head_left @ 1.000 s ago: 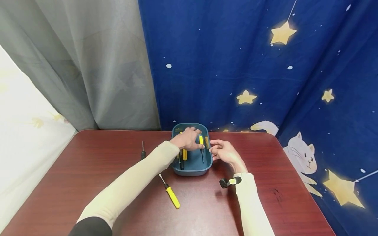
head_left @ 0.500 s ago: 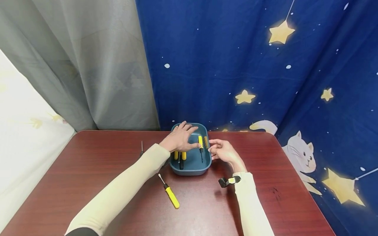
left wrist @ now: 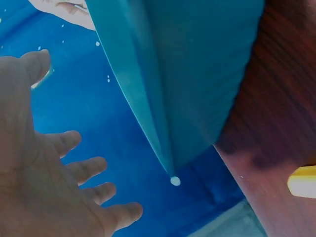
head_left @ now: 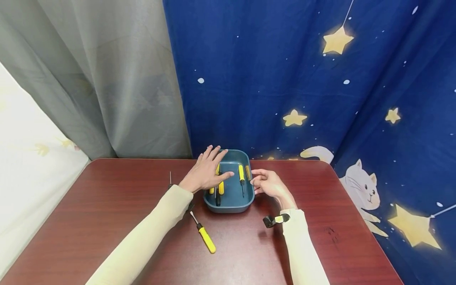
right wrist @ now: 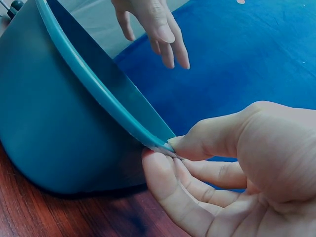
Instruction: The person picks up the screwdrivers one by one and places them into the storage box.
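A blue plastic bin [head_left: 233, 209] stands on the table with several screwdrivers inside. One yellow-handled screwdriver [head_left: 242, 174] lies along its right side; a black-handled screwdriver [head_left: 218, 200] and yellow handles are on the left, partly covered by my left hand [head_left: 204, 173]. That hand hovers over the bin's left edge, fingers spread and straight, holding nothing. In the left wrist view its fingers [left wrist: 89, 170] are apart from the bin wall [left wrist: 202, 74]. My right hand [right wrist: 222, 173] pinches the bin's right rim [right wrist: 113, 111] between thumb and fingers.
On the table in front of the bin lies a screwdriver [head_left: 207, 239] with a yellow handle. Another screwdriver [head_left: 170, 180], its handle mostly behind the left sleeve, lies left of the bin. Curtains [head_left: 249, 79] hang right behind the table's back edge.
My left hand has moved left from over the bin's middle to its left edge, spreading its fingers and uncovering the bin floor. The right hand stays at the rim.
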`<action>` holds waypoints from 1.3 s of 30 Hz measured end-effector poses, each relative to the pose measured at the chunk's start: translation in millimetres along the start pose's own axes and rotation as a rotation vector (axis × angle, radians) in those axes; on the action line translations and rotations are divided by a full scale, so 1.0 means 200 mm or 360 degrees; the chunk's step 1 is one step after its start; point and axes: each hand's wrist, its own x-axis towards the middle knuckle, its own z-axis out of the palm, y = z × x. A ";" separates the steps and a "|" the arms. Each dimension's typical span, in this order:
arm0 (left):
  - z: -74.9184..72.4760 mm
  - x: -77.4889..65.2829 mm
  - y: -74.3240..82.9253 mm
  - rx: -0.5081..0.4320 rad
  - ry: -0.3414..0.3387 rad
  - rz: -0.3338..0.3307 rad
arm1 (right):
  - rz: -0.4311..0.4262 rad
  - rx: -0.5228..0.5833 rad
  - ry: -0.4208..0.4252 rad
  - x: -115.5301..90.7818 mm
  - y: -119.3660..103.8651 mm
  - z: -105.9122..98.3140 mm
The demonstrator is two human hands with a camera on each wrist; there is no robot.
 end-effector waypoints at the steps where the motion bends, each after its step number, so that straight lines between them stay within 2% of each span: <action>1: 0.00 -0.01 -0.01 -0.0010 0.0010 -0.0012 | 0.0003 0.0000 0.0001 0.00 0.00 0.00; 10: 0.00 -0.07 -0.10 -0.0077 0.0134 -0.0112 | -0.0006 0.0013 -0.0008 0.00 0.01 0.00; 18: 0.02 -0.12 -0.17 -0.0156 0.0201 -0.0264 | 0.0003 0.0002 0.0013 0.00 0.01 0.00; 25: 0.03 -0.16 -0.25 -0.0238 0.0193 -0.0434 | -0.0009 0.0011 -0.0002 -0.01 0.00 0.00; 39: 0.05 -0.26 -0.39 -0.0321 0.0171 -0.0673 | -0.0020 0.0008 0.0009 -0.01 -0.01 0.00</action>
